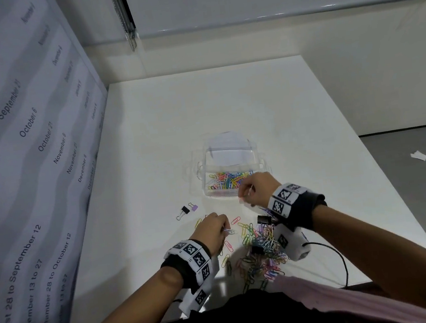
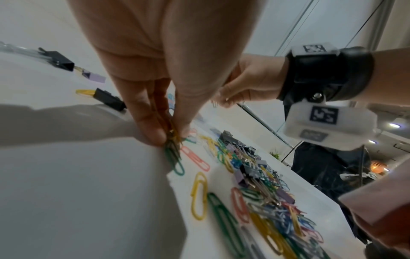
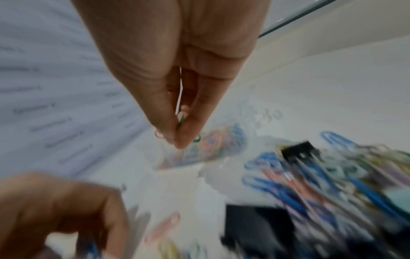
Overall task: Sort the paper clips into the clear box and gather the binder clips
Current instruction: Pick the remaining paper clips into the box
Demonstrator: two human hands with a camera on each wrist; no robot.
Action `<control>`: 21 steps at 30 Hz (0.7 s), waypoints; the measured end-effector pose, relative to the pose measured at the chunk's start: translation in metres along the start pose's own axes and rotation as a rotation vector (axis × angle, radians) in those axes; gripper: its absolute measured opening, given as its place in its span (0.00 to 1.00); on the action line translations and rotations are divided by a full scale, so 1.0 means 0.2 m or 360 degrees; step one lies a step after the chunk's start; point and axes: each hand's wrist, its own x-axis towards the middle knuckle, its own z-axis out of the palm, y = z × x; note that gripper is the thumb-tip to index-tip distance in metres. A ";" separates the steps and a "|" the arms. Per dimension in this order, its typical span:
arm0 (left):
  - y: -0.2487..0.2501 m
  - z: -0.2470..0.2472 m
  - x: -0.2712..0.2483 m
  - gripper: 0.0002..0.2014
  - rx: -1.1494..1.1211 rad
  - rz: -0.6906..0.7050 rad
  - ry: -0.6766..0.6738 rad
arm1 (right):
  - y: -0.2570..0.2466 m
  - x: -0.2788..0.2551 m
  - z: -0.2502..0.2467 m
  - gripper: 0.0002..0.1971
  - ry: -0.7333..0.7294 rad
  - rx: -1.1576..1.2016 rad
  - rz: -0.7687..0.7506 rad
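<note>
A clear box with coloured paper clips in it stands mid-table, its lid open behind. My right hand hovers at the box's near right corner and pinches a few paper clips between thumb and fingers. My left hand is low over the table left of the pile and pinches paper clips, a green one sticking out. A mixed pile of paper clips and binder clips lies near the front edge. A black binder clip and a purple binder clip lie together left of the box.
A white table carries everything; loose paper clips are scattered beside the pile. A sheet printed with dates hangs along the left side. A black cable runs off the front edge. A paper scrap lies on the floor at right.
</note>
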 end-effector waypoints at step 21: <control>0.10 -0.32 0.21 0.04 -0.0796 -0.0096 0.0427 | 0.05 -0.03 0.06 0.18 0.0255 0.0153 -0.0081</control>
